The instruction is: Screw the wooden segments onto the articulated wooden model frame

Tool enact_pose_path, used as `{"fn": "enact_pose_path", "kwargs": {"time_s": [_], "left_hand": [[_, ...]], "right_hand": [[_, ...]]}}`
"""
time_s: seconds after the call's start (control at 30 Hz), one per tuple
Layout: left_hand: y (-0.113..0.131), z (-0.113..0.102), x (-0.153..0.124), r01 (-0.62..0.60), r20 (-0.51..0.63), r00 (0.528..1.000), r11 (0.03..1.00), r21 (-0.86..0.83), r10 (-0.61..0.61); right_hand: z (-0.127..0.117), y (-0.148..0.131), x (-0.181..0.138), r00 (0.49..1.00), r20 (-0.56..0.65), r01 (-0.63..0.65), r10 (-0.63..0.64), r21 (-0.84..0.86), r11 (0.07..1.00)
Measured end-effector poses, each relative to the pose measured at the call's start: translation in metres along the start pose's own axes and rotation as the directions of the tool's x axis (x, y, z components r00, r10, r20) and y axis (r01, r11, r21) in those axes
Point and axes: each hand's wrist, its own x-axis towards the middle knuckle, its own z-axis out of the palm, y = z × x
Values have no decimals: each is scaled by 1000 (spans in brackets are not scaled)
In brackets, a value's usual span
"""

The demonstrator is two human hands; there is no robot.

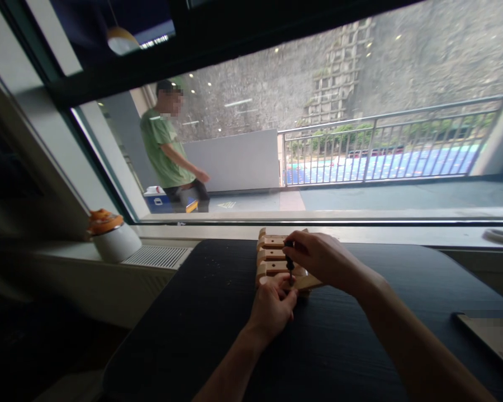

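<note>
A small wooden slatted piece (pixel 272 254), with dark holes along its slats and rounded uprights at its left side, rests on the dark table. My right hand (pixel 318 254) comes in over it with its fingers closed around the black handle of a screwdriver (pixel 290 261). The screwdriver points down, its tip close to the nearest slat. My left hand (pixel 272 307) grips the near left corner of the wooden piece, fingers beside the screwdriver's shaft. Part of the wooden piece's right side is hidden behind my right hand.
Small crumbs lie on the black table (pixel 184 324) to the left. A white pot with an orange top (pixel 114 240) stands on the sill, and a roll of tape (pixel 498 236) lies far right. A dark-edged flat object (pixel 486 338) is at right. Beyond the window walks a person (pixel 161 151).
</note>
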Motion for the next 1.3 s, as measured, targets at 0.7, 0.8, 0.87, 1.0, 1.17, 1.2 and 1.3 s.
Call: {"fn": "enact_pose_path", "kwargs": {"time_s": [0.7, 0.8, 0.87, 1.0, 1.17, 1.2, 1.3], "left_hand": [[4, 0, 0, 25, -4, 1000, 1000, 1, -25], [3, 1, 0, 28, -10, 1000, 1000, 4, -28], [2, 1, 0, 30, -9, 1000, 1000, 8, -29], [0, 1, 0, 19, -14, 1000, 1000, 21, -19], [2, -1, -1, 0, -1, 1000, 1000, 30, 0], [2, -1, -1, -5, -1, 1000, 999, 32, 5], [3, -1, -1, -3, -8, 1000, 999, 34, 3]], "right_hand": [[6, 0, 3, 1000, 2, 0, 0, -8, 1000], [5, 1, 4, 999, -8, -45, 45, -53, 998], [5, 1, 5, 997, -19, -73, 72, -77, 994], [6, 0, 4, 997, -28, -73, 71, -78, 994], [6, -2, 3, 1000, 6, 1, -1, -32, 999], [5, -3, 2, 1000, 16, 6, -6, -25, 1000], [5, -2, 2, 999, 39, 4, -4, -13, 1000]]}}
